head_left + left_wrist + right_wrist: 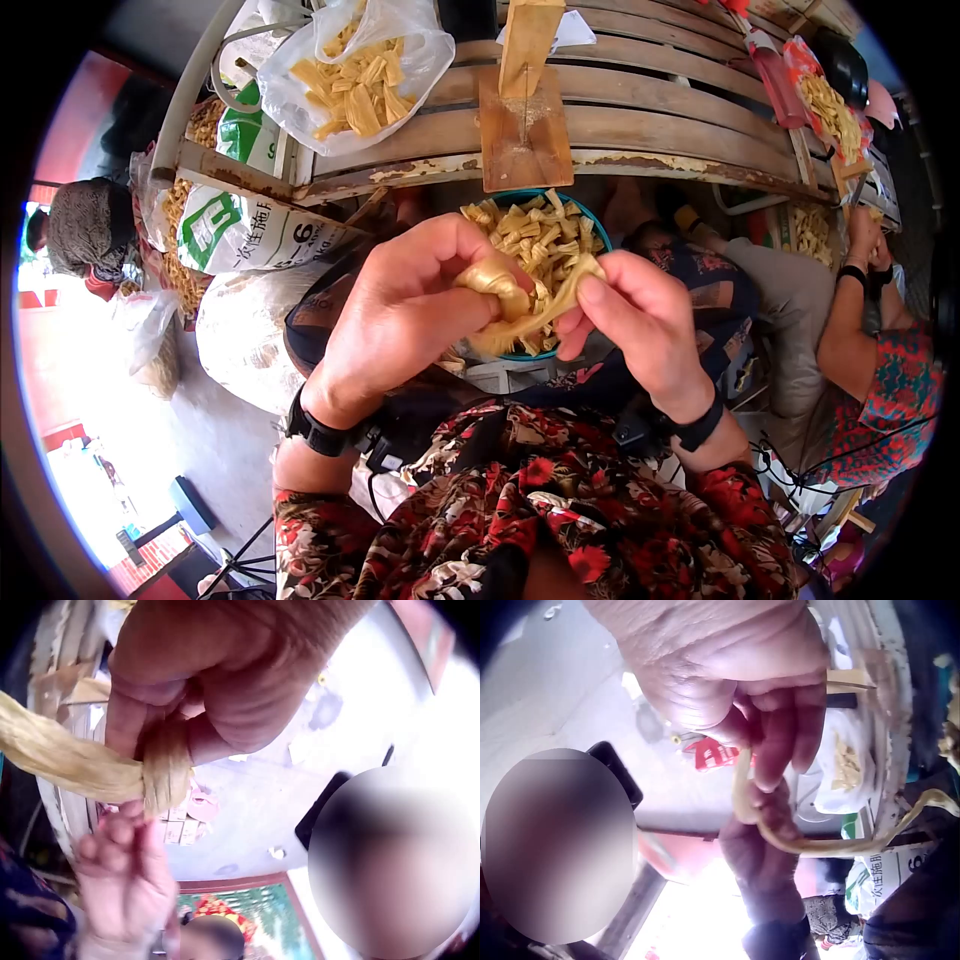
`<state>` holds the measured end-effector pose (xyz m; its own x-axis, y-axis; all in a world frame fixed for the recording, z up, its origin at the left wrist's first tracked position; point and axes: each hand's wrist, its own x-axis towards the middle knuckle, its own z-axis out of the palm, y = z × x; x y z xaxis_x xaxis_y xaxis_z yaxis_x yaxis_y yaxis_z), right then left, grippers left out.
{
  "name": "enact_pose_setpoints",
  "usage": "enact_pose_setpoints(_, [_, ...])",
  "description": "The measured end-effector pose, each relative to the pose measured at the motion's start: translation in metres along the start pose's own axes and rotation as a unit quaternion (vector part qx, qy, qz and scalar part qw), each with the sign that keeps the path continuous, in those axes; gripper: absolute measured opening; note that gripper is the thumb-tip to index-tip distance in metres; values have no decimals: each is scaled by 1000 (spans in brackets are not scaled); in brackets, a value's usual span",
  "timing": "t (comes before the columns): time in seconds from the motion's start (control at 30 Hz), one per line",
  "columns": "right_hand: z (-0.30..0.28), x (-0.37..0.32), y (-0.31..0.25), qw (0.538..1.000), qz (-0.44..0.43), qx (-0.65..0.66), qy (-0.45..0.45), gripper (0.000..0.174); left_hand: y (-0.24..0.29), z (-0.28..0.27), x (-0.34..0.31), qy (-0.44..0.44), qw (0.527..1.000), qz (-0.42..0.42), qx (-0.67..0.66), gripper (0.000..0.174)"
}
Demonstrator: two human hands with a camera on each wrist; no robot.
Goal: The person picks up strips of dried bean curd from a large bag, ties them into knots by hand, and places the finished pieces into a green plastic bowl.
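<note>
A pale yellow, ribbon-like strip (540, 318) stretches between both hands over a teal-rimmed basin (604, 228) of folded yellow pieces (545, 235). The left hand (400, 310) grips the strip's looped part with curled fingers and thumb. Thumb and fingers of the right hand (645, 315) pinch its other end. In the left wrist view the strip (75, 761) wraps in a band beside the left hand's (217, 675) fingertips. The right wrist view shows the right hand (735, 682) pinching the strip (817, 846), part of which hangs in a curve.
Behind the basin is a slatted bench (660, 125) bearing a wooden stand (525, 130) and a plastic bag (430, 50) of yellow pieces. A printed white sack (270, 235) is at the left. Another person's arm (850, 330) and patterned sleeve are at the right.
</note>
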<state>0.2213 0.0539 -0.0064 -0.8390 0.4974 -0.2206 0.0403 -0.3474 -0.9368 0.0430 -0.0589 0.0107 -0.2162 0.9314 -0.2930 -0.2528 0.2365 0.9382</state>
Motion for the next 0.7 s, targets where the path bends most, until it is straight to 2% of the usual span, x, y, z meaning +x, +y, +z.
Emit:
enact_pose_setpoints(0.03, [-5,4,4,999,41,29,-7,21,1,6,-2,0,993,-25,-114,34])
enact_pose_setpoints(0.1, [-5,7,9,993,69,82,-53,23,-10,17,2,-31,989,17,-146,36])
enact_pose_setpoints(0.13, [-3,8,10,987,83,109,-80,23,-8,15,2,-52,992,-10,-115,29])
enact_pose_setpoints(0.23, [1,7,11,999,37,3,-24,21,-15,14,0,2,992,15,-125,22])
enact_pose_setpoints(0.27, [5,6,14,999,-1,-10,33,18,-11,18,0,74,994,19,-84,15])
enact_pose_setpoints(0.37, [10,2,11,985,-129,-101,58,30,-22,22,3,133,986,75,71,10])
enact_pose_setpoints(0.4, [9,0,15,979,-132,-150,31,41,-22,26,3,134,982,93,91,7])
enact_pose_setpoints(0.43, [11,-1,16,985,-120,-108,56,40,-27,26,3,121,977,96,146,11])
enact_pose_setpoints(0.47, [14,-2,16,989,-108,-67,81,39,-25,31,2,96,987,97,80,13])
enact_pose_setpoints(0.53, [5,-5,10,994,-3,71,88,40,-25,34,1,60,995,76,-36,18])
enact_pose_setpoints(0.63, [0,-13,1,961,53,266,-49,45,-32,28,2,21,984,3,-175,23])
enact_pose_setpoints(0.67, [-1,-14,2,959,54,267,-77,48,-37,30,2,1,974,-21,-224,23])
enact_pose_setpoints(0.7, [-2,-13,2,971,36,227,-67,48,-40,32,2,-18,960,-44,-274,24])
